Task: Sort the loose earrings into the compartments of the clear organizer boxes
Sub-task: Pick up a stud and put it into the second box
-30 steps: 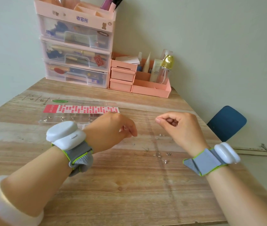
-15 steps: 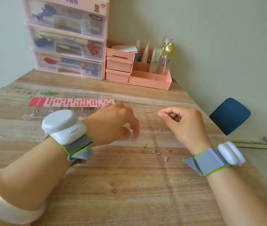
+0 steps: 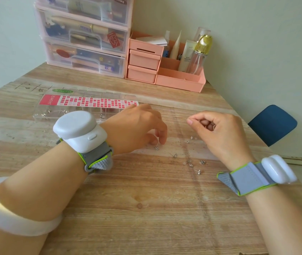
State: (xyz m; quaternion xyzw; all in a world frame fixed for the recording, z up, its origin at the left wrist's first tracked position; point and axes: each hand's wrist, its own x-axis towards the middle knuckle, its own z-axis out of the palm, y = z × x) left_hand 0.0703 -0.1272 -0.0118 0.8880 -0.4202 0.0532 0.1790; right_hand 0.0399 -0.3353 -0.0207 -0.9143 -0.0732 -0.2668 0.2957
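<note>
My left hand [image 3: 137, 129] pinches a stud earring [image 3: 157, 147] by its post, tip touching the wooden table [image 3: 146, 208]. My right hand [image 3: 220, 133] hovers curled; whether it holds anything I cannot tell. Loose earrings [image 3: 192, 162] lie between the hands; the clear organizer box [image 3: 83, 109] sits toward the table's far left edge.

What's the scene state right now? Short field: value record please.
surface: wooden table
left hand: fingertips pinching a stud earring by its post
right hand: raised, fingers curled; contents not visible
loose earrings: scattered between the hands
clear organizer box: behind left wrist, red label strip on it
</note>
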